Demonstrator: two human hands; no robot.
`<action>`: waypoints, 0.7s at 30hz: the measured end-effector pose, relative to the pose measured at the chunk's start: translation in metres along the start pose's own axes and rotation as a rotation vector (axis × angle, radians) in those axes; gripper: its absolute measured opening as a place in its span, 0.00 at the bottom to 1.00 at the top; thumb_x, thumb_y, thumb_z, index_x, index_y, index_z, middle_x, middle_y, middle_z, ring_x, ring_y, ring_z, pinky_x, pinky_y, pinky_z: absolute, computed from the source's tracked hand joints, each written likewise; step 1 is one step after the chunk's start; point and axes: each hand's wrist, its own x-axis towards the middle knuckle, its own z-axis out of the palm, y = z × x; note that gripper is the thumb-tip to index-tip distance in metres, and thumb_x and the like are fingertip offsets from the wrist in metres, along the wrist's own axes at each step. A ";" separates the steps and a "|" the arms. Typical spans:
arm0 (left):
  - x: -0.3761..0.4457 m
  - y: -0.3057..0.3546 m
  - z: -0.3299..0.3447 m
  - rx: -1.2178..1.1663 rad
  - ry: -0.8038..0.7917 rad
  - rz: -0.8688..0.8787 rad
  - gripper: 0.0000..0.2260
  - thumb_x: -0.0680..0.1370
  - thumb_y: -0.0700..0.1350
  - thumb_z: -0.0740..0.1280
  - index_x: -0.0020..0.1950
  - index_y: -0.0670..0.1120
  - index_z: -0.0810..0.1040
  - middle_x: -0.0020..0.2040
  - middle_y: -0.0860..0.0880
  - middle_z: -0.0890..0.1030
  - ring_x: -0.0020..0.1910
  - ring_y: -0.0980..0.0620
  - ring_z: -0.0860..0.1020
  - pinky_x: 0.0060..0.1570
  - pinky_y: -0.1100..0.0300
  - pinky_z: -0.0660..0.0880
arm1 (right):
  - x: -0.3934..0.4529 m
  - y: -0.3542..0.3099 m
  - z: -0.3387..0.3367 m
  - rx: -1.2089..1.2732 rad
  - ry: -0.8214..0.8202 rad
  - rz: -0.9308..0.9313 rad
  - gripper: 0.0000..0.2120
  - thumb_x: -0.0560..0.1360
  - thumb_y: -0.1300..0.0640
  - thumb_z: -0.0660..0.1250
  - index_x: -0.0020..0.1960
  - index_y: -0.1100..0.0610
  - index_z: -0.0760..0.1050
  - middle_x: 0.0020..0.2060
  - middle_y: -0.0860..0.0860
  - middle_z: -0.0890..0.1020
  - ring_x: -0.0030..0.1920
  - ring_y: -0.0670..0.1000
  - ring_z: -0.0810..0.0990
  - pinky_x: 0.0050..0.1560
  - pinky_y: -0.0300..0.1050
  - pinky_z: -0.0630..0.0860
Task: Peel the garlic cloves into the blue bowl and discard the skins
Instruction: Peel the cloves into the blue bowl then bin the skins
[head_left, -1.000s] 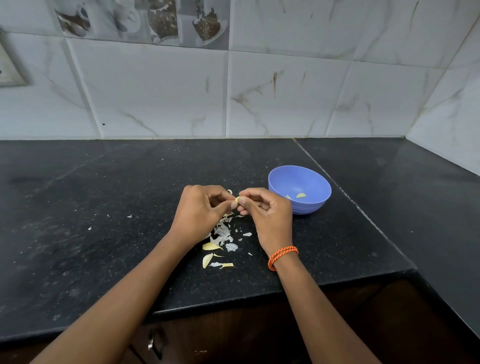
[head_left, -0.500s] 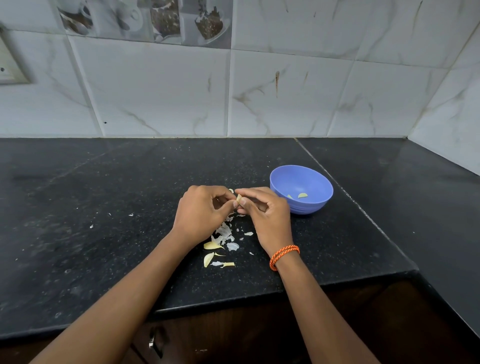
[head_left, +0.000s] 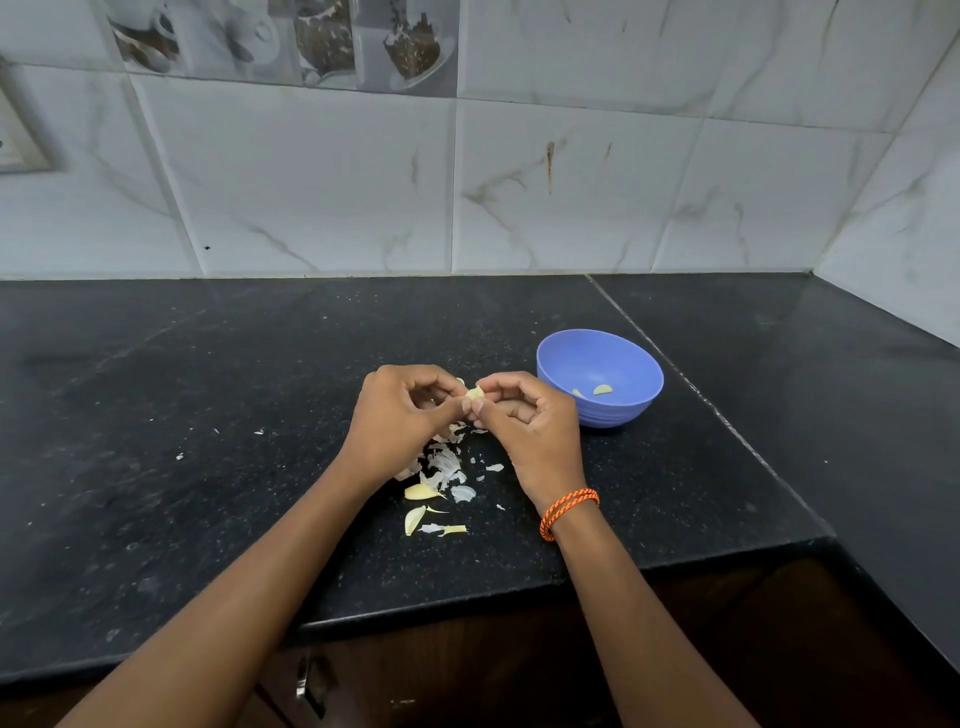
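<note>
Garlic clove (head_left: 474, 393), pale, papery-skinned

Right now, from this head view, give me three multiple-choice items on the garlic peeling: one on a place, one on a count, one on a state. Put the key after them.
1. Where does the blue bowl stand relative to the hands?
A. To the person's right of them
B. To the person's left of them
C. Under them

2. How many pale pieces lie in the bowl?
A. None
B. Two
C. Six

3. What holds the garlic clove?
A. It lies loose on the counter
B. The left hand alone
C. The fingertips of both hands pinch it

Key: A, the bowl sits on the counter just beyond the right hand. B, two small pieces show on the bowl's floor. C, the left hand and the right hand meet on the clove above the pile of skins.
</note>
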 end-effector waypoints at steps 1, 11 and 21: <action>0.000 0.001 -0.001 -0.043 -0.013 -0.015 0.01 0.78 0.41 0.79 0.48 0.46 0.88 0.43 0.48 0.88 0.34 0.43 0.86 0.37 0.51 0.83 | 0.000 0.000 0.000 0.009 -0.011 0.003 0.08 0.76 0.65 0.77 0.55 0.60 0.84 0.46 0.57 0.88 0.47 0.57 0.89 0.51 0.49 0.86; 0.000 0.005 -0.008 -0.308 -0.136 -0.177 0.04 0.81 0.36 0.73 0.52 0.40 0.88 0.46 0.40 0.87 0.40 0.38 0.85 0.38 0.53 0.78 | 0.001 0.001 -0.002 0.004 -0.057 0.020 0.09 0.78 0.65 0.76 0.57 0.59 0.86 0.46 0.55 0.88 0.45 0.52 0.87 0.46 0.44 0.84; 0.001 0.004 -0.011 -0.338 -0.165 -0.163 0.05 0.80 0.40 0.76 0.51 0.38 0.86 0.46 0.41 0.86 0.39 0.42 0.78 0.38 0.54 0.77 | 0.000 0.001 -0.002 0.023 -0.075 0.011 0.12 0.77 0.66 0.76 0.60 0.61 0.86 0.48 0.57 0.88 0.42 0.52 0.87 0.45 0.44 0.84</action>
